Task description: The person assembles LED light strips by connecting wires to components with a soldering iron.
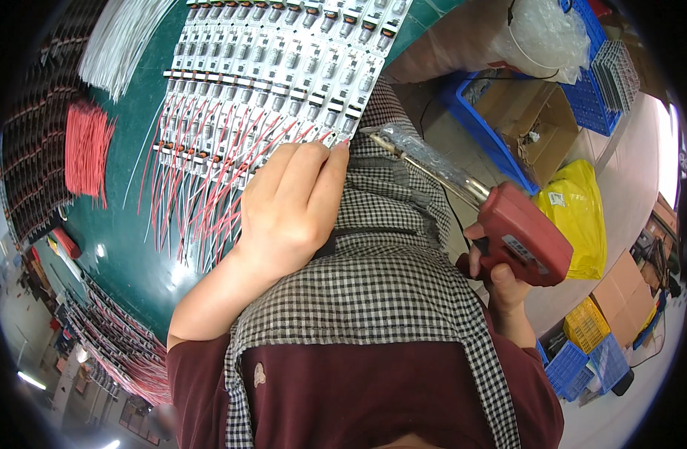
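A white panel of small circuit boards point(283, 56), set with rows of components, lies on the green worktop point(126, 247). Thin red and white wires point(209, 194) hang from its lower rows. My left hand point(292, 196) rests over the panel's near right corner, its thumb and fingers pinched at the edge on what looks like a red wire. Wrapped round the handle of a red soldering gun point(529, 236) is my right hand point(504, 284). The gun's long metal nozzle points up and left, its tip just right of the left fingertips and apart from them.
Bundles of loose red wires point(89, 153) and white wires point(123, 41) lie on the left. Wired boards are stacked nearer me point(115, 337). To the right stand a blue crate point(470, 123) holding a cardboard box point(530, 123), and a yellow plastic bag point(583, 217).
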Action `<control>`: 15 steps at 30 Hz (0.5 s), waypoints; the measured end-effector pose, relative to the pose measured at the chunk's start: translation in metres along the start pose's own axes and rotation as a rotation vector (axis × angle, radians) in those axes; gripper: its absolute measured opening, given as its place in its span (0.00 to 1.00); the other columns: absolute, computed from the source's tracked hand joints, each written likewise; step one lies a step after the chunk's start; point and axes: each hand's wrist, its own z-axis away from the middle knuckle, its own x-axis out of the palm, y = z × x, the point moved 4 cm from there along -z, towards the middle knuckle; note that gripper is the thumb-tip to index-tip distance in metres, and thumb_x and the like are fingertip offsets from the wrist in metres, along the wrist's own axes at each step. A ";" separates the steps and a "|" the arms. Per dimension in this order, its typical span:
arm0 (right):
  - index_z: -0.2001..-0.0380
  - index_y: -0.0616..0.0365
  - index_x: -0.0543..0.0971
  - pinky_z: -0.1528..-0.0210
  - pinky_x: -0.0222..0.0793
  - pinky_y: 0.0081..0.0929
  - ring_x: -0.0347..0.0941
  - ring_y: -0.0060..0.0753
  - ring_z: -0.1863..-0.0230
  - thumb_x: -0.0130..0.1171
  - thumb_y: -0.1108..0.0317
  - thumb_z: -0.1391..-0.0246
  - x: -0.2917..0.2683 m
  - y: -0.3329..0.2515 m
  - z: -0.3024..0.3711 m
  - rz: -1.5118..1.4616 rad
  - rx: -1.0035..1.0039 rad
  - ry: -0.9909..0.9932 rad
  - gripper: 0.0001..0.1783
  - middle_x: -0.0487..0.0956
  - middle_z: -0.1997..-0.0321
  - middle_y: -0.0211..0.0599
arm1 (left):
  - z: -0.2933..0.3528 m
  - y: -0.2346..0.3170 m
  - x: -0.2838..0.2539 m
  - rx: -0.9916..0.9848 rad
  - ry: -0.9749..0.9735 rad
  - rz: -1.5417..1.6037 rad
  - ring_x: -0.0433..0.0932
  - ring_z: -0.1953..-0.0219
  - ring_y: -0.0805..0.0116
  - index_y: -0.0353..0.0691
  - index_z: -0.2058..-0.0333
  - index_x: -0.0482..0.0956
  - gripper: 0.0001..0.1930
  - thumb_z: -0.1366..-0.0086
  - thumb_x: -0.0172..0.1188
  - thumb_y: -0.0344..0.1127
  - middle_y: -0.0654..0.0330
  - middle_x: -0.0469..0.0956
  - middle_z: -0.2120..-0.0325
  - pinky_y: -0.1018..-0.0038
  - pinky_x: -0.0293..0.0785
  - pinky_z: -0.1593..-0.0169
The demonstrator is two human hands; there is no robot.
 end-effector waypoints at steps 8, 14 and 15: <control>0.52 0.64 0.66 0.74 0.58 0.13 0.62 0.17 0.75 0.60 0.62 0.55 0.002 0.003 0.002 -0.019 0.080 -0.011 0.28 0.73 0.60 0.38 | -0.002 0.002 -0.001 -0.121 -0.164 -0.006 0.70 0.77 0.66 0.32 0.69 0.75 0.14 0.60 0.58 0.19 0.60 0.70 0.77 0.75 0.66 0.75; 0.55 0.64 0.68 0.73 0.59 0.15 0.63 0.18 0.74 0.60 0.65 0.54 0.002 0.005 -0.003 -0.060 0.062 0.010 0.24 0.72 0.63 0.37 | -0.004 -0.002 0.004 -0.124 -0.160 0.071 0.71 0.75 0.64 0.33 0.69 0.75 0.14 0.60 0.58 0.19 0.59 0.70 0.77 0.73 0.68 0.73; 0.56 0.64 0.68 0.72 0.59 0.15 0.63 0.19 0.73 0.60 0.65 0.54 0.003 0.004 -0.003 -0.060 0.063 0.004 0.23 0.72 0.63 0.38 | -0.004 -0.001 0.002 -0.122 -0.155 0.067 0.71 0.75 0.64 0.33 0.69 0.75 0.14 0.60 0.58 0.19 0.59 0.70 0.77 0.73 0.68 0.73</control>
